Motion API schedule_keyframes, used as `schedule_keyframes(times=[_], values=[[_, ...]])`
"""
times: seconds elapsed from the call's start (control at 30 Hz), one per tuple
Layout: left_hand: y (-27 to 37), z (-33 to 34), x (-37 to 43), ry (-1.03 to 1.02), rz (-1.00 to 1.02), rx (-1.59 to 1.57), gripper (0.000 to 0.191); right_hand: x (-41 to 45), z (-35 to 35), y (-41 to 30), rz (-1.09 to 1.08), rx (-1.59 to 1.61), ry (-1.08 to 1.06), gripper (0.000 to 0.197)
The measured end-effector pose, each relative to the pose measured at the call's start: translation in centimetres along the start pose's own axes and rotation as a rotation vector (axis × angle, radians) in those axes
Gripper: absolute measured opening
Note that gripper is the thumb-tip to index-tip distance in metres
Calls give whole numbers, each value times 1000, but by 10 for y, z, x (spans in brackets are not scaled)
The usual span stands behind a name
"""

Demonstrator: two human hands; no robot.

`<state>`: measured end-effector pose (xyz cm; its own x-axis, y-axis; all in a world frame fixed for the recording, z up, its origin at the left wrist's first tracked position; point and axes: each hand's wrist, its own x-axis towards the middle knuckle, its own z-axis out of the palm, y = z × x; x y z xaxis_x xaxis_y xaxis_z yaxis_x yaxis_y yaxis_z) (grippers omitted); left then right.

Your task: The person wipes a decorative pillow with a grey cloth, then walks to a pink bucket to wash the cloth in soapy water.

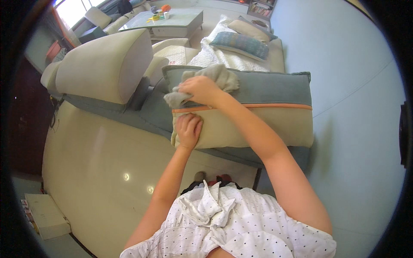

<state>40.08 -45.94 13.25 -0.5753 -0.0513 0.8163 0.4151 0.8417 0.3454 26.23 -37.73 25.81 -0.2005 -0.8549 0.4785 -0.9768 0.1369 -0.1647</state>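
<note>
Directly before me a large rectangular cushion [274, 121] rests on the grey-blue base of a sofa [148, 113]. It is blue-grey at the far side and beige at the near side, with orange piping between. My right hand [201, 90] grips a crumpled grey cloth [222, 75] against the blue-grey part, near the cushion's left end. Part of the cloth bulges out to the left of my fingers. Lower down, my left hand [188, 129] presses on the beige part by the left edge, its fingers curled over the fabric.
A beige backrest cushion [103, 64] rises at the left. Beyond lie a white quilted cover [222, 59] and a patterned pillow [240, 45]. A glass-topped coffee table [167, 21] stands farther back. A pale blue wall [348, 80] closes the right side; a white box [46, 216] is at lower left.
</note>
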Motion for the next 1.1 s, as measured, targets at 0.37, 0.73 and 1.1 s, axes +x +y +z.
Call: schedule_keyframes(times=[0.37, 0.73, 1.1], values=[[22, -26, 5, -346, -1, -48, 70, -28, -35, -21, -242, -245, -80, 29], [20, -12, 4, -315, -44, -68, 72, 94, 63, 28, 106, -653, -165, 10], [15, -8, -16, -380, 24, -89, 71, 59, 73, -30, -164, -661, -450, 11]])
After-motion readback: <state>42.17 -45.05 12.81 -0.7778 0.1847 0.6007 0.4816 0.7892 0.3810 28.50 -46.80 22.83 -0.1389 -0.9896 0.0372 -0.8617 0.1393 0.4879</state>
